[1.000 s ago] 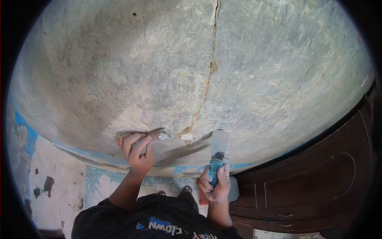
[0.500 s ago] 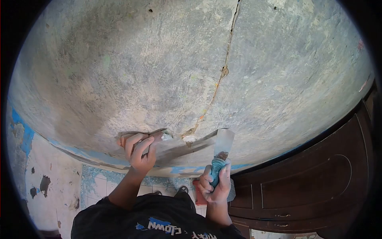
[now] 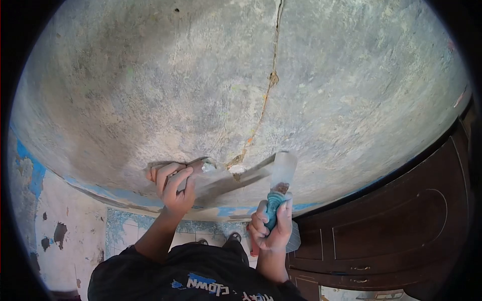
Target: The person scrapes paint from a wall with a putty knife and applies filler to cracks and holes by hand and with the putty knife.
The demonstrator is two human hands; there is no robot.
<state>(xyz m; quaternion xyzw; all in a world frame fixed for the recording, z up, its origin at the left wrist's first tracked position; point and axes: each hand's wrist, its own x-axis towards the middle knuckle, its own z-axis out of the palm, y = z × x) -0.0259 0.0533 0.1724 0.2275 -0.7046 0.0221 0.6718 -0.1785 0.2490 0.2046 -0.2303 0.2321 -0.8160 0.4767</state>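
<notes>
My right hand (image 3: pixel 273 228) is wrapped round the teal handle of a putty knife (image 3: pixel 284 169). Its wide metal blade points up at the wall, with a brown smear near the handle. Fingers curled, my left hand (image 3: pixel 175 188) grips a flat, brownish-grey piece (image 3: pixel 197 166) with a pale, putty-like lump at its right corner. My fingers hide most of that piece. Between the hands, a crack (image 3: pixel 263 108) runs down the worn grey wall (image 3: pixel 201 90) and ends at a broken, whitish patch (image 3: pixel 236 169).
Dark brown wooden furniture (image 3: pixel 391 215) stands against the wall at the right. Below are floor tiles (image 3: pixel 129 233) with bluish stains and a red object (image 3: pixel 254 247) partly behind my right wrist. Peeling blue paint (image 3: pixel 32 168) shows at the left.
The view has shifted slightly, so the crack appears further left. The putty knife blade sits a little higher against the wall. My left hand keeps nearly the same place and grip.
</notes>
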